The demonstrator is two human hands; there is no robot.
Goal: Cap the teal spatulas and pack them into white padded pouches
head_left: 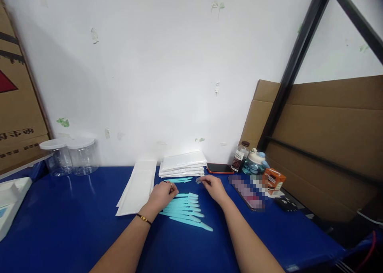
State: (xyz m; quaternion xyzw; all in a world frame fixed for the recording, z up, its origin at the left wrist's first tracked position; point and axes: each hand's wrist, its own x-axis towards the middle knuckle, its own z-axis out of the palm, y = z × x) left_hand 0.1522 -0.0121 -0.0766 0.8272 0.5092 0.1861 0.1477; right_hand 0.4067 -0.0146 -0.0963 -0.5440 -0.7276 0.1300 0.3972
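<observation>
Several light-blue eyebrow razors (pixel 185 217) lie fanned in a row on the blue table, their paler ends pointing right. My left hand (pixel 161 195) is closed, fingertips pinched at the handle of the topmost eyebrow razor (pixel 188 195) in that row; the fingers hide part of it. A few more eyebrow razors (pixel 182 180) lie just beyond, near the white stack. To their right, my right hand (pixel 213 185) pinches a small greyish translucent piece (pixel 198 180), which looks like a blade cap. The two hands are apart.
White flat packets lie left of my hands (pixel 139 189) and in a stack (pixel 183 163) by the wall. A phone (pixel 220 169), a brown-capped bottle (pixel 240 156), a blue bottle (pixel 253 163) and an orange box (pixel 273 180) stand right. Two clear jars (pixel 83 157) are far left.
</observation>
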